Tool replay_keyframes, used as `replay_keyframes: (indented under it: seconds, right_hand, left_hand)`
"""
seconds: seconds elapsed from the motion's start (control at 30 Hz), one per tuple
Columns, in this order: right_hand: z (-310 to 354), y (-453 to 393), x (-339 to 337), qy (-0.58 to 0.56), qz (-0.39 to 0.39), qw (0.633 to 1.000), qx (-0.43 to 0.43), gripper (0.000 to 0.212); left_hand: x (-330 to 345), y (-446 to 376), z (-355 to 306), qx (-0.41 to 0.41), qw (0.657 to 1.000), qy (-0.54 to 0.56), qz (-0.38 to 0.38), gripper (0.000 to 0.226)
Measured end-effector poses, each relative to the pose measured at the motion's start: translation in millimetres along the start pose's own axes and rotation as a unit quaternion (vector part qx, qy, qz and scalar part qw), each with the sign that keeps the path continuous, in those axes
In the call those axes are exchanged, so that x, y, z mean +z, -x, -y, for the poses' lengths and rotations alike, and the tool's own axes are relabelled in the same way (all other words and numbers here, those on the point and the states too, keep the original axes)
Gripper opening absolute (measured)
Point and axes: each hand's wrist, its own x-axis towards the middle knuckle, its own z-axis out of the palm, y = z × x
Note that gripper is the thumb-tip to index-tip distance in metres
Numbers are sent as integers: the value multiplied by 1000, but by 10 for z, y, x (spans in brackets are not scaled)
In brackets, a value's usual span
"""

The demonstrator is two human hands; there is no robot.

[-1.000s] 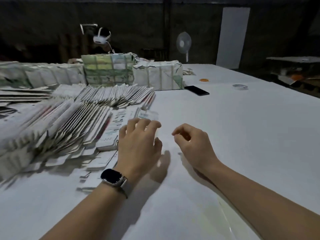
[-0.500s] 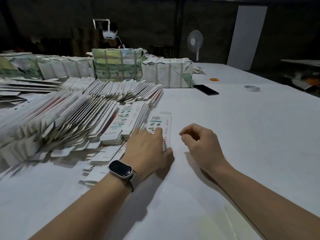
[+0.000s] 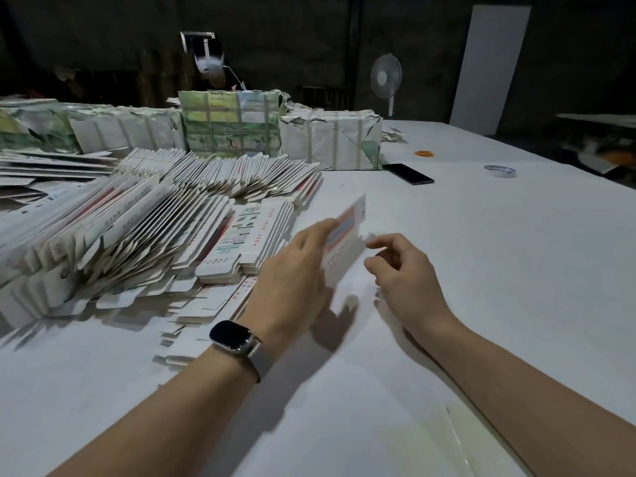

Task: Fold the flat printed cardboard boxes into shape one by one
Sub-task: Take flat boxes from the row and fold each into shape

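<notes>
The left hand (image 3: 292, 270) holds one flat white printed cardboard box (image 3: 344, 235) tilted up off the white-covered bench (image 3: 481, 270) beside the stack (motion-blurred), while the empty, loosely curled right hand (image 3: 402, 270) must next likely pinch its free edge to open it.

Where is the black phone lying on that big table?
In the head view the black phone lies flat toward the table's far side, just right of the wrapped white bundle and left of the tape roll.
</notes>
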Motion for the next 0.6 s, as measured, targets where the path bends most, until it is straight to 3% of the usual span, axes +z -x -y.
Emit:
replay_keyframes:
  seconds: [0.07,0.17,0.27,0.37,0.6]
  right_hand:
    - [-13,-14,0,-19,-8,1000,18,21]
    - [-11,-30,-12,-92,-32,993,70,27]
    - [21,-15,-16,-130,-20,988,83,24]
    - [61,22,-9,-126,5,991,53,11]
    - [78,96,8,-123,51,990,35,18]
  left_hand:
    - [-5,-19,6,-96,987,121,-36,54]
    - [-39,-59,-23,-216,900,367,-91,48]
    - [28,-15,-92,-272,821,501,-24,50]
    - [143,65,-185,-266,808,525,43,49]
    - [148,45,-171,-281,783,553,42,30]
